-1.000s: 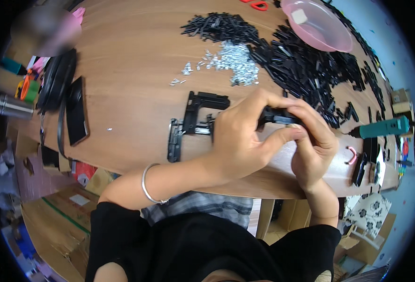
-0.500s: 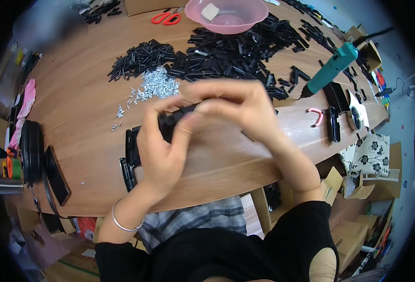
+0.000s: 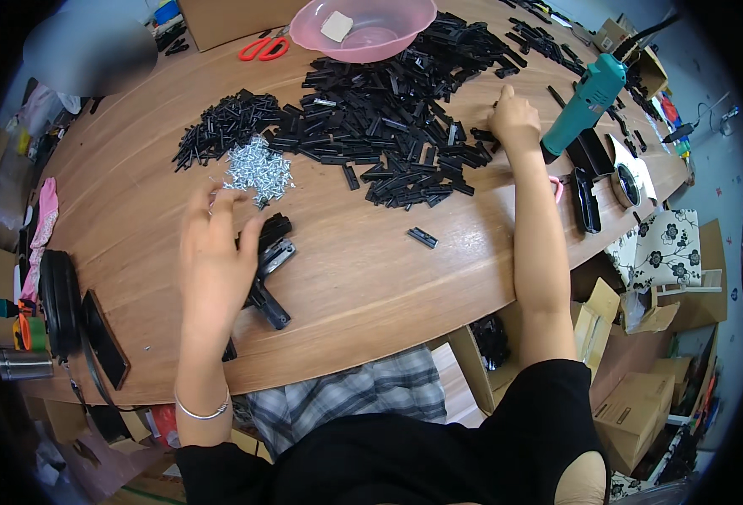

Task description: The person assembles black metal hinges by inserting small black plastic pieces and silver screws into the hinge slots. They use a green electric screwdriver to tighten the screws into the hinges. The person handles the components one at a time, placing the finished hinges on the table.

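Observation:
My left hand (image 3: pixel 213 252) hovers at the near left edge of a pile of small silver screws (image 3: pixel 259 171), fingers bent and spread, thumb apart. Just right of that hand lie black angled plastic pieces (image 3: pixel 268 295), partly hidden by it; one shows a grey metallic-looking face. My right arm stretches far forward, with my right hand (image 3: pixel 516 119) beside the right end of a heap of black plastic parts (image 3: pixel 388 109). Its fingertips point away and are mostly hidden. A single short black part (image 3: pixel 423 237) lies on the table between my arms.
A teal electric screwdriver (image 3: pixel 586 105) stands right of my right hand, near black trays (image 3: pixel 586 202) and a tape roll (image 3: pixel 626 183). Behind the heap are a pink basin (image 3: pixel 363 46) and red-handled scissors (image 3: pixel 263 49). A phone (image 3: pixel 104 337) and black case (image 3: pixel 58 295) lie left.
My hands, together on a black piece before, are now apart. The left has moved toward the screws, the right forward and right. Black pieces lie on the table by my left hand.

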A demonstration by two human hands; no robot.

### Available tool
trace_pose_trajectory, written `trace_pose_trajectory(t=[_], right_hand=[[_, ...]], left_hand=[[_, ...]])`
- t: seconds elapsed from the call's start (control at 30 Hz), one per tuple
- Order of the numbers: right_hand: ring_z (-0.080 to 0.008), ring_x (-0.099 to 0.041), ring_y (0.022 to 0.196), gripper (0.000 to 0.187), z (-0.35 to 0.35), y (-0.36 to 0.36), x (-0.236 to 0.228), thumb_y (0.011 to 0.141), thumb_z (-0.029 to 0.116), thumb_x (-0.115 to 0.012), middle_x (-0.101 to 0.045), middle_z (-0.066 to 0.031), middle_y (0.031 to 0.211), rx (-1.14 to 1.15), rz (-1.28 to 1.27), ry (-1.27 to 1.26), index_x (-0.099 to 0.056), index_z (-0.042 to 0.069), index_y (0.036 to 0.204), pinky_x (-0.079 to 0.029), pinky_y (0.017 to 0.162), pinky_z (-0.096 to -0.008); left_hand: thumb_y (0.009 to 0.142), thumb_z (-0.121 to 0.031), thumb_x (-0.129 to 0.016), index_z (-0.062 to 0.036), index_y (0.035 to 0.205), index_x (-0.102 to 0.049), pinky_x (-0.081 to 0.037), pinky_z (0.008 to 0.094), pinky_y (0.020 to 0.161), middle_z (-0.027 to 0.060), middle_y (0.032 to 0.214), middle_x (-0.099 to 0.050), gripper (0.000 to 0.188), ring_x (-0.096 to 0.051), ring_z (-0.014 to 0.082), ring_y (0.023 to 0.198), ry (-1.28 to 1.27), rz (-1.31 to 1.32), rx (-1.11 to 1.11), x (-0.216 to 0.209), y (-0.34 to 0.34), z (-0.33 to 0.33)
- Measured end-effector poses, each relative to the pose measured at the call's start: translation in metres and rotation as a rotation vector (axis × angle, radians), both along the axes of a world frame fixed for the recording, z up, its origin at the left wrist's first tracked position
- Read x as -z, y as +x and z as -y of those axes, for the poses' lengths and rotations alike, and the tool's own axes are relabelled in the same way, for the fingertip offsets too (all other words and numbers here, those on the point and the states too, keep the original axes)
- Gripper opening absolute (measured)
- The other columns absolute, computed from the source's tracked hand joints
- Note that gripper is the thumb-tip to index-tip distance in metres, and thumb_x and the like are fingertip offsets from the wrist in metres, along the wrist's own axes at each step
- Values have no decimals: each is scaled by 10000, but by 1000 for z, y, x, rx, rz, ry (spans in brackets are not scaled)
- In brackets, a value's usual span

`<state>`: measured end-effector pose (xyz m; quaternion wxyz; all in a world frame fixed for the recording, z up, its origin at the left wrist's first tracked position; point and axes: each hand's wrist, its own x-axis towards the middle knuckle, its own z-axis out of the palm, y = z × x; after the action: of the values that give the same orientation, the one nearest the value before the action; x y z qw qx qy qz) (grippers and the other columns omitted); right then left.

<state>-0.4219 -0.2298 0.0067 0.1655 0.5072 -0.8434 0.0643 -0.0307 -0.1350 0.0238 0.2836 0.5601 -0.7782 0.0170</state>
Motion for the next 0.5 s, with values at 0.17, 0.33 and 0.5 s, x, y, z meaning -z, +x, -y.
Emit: trace_pose_trajectory(t=[0.17,0.33,0.5], right_hand=[[-143,-628,707,224,-47,88,-59,750,185,-694,-661,-93,788,-637,727,-152,-664,28,907,-500,653,-263],[-92,-595,616,234,-72,126,-72,779,175,-686,-655,-70,754,-975,1465,302,-663,-32,885,-481,569,-207],[-265,-649,707,353,-30,67,-34,689,349,-738,-651,-156,722,-362,282,-112,-680,21,804,-504,691,-349]], left_hand=[[750,-69,-654,-31,1175,-467,-386,410,951,173,1246,-471,466,-463,348,1153,-99,-308,340,-22,-39,-5],[838,-42,-579,-45,1192,-383,-471,301,777,142,1009,-599,405,-606,241,927,321,-606,602,-9,-51,-7],[903,-75,-509,-83,1120,-290,-451,245,650,94,858,-571,309,-514,104,691,863,-1293,561,-1,-51,-21]])
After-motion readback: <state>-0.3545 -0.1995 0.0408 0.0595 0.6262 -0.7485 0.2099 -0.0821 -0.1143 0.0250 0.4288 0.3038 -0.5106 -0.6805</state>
